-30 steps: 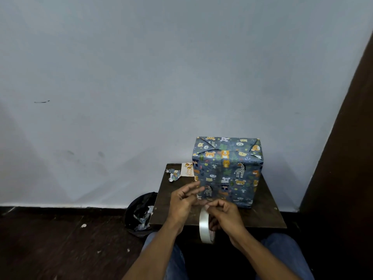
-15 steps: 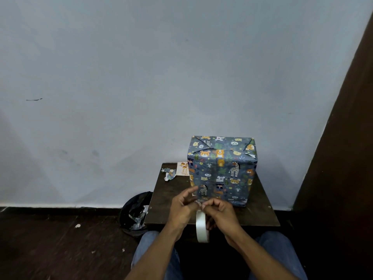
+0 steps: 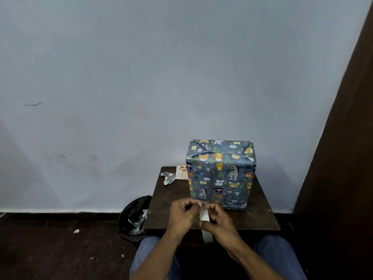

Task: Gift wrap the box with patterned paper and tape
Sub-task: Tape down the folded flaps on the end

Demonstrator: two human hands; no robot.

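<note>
One bin bag (image 3: 134, 211), paper scraps (image 3: 137, 223) inside

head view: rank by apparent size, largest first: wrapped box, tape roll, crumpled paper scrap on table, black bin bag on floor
1. wrapped box
2. black bin bag
3. tape roll and crumpled paper scrap: unsure. Both hands cover much of the roll, and it sits nearer the camera, so I won't rank them.

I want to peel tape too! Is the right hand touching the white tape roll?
Touching. The head view shows the right hand curled round the white tape roll, fingers on its rim.
</note>
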